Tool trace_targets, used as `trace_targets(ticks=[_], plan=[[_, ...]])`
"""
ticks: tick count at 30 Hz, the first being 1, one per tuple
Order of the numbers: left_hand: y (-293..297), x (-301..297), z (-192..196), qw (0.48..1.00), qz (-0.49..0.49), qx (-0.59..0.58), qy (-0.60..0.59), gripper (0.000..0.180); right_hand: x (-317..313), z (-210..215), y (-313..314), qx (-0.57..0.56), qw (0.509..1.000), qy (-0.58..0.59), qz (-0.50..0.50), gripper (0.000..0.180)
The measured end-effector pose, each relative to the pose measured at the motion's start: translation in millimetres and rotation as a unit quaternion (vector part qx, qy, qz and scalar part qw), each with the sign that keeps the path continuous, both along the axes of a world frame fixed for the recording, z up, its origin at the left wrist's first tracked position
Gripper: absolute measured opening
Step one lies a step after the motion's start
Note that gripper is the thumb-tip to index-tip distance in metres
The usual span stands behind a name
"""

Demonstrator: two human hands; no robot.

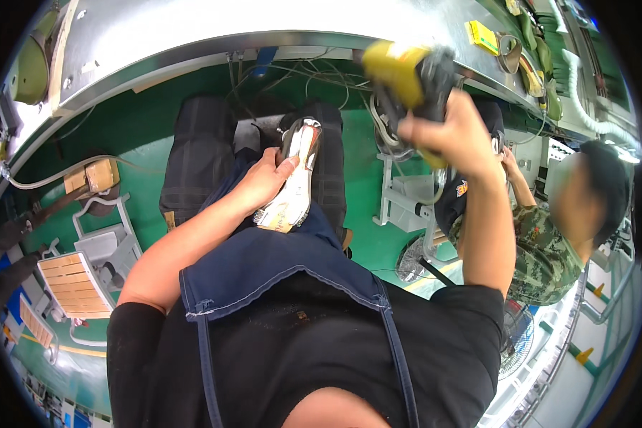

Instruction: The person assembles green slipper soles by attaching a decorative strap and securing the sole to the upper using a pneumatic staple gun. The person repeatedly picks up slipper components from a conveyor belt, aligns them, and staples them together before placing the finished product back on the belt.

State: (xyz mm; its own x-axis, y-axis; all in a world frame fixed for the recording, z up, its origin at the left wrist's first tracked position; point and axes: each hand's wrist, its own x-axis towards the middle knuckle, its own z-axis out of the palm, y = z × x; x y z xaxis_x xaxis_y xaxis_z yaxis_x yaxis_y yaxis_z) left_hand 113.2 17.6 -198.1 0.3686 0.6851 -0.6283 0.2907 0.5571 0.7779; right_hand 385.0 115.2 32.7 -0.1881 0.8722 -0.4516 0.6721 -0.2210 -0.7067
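Observation:
On my lap, over the navy apron [285, 250], my left hand [267, 178] is closed around a white shoe [298, 178] with silver and reddish patches near its far end. My fingers lie along its left side, with the thumb across it. Raised in front of the bench edge at the right, my right hand [453, 139] grips a yellow and black drill-shaped power tool [399, 75]. Motion blurs this tool, so its exact kind and its tip are hard to make out.
A metal workbench [264, 21] curves across the far side, with tangled cables [328, 71] below. On the right sits another person in a camouflage shirt [538, 250], close to my right arm. A chair with a slatted seat [75, 282] stands left; a fan [517, 335] stands right.

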Motion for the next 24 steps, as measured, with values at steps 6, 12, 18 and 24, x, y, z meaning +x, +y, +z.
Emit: trace_targets(ticks=[6,12,18,24], plan=[[-1.8,-2.0,2.5,1.0,-0.006,-0.001,0.007,0.07,-11.9,-39.2,-67.3,-0.191,0.977,-0.031,0.087,0.035],[-4.4,-3.1,6.8,1.0,-0.003,-0.003,0.012,0.071,-14.4,-59.0,-82.4,-0.228,0.97,0.005,0.083,0.034],[-5.9,-5.3,8.5,1.0,-0.008,-0.004,0.005,0.073,-9.0,-69.8,-86.1,-0.226,0.971,0.002,0.08,0.032],[-5.3,-12.8,5.5,1.0,-0.016,-0.018,-0.001,0.074,-27.0,-51.0,-75.6,-0.205,0.976,-0.027,0.073,0.024]])
